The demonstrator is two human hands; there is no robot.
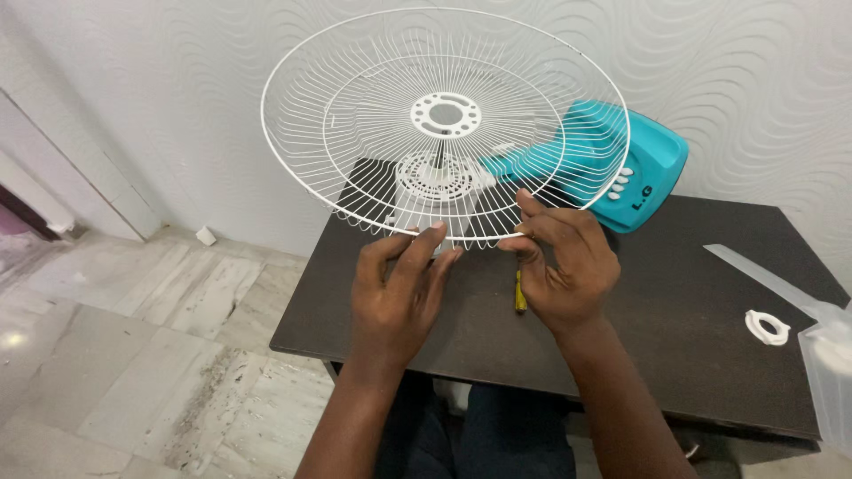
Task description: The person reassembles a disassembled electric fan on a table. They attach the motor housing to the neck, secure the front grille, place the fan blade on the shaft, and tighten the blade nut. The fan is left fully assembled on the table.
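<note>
Above the dark table, white wire fan guard tilted up, near rim pinched between left hand and right hand fingers, steadied over teal fan body.

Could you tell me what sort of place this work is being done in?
Probably a room in a home: textured wallpaper, a marble tile floor and a small dark table, where both hands hold a white fan grille.
</note>
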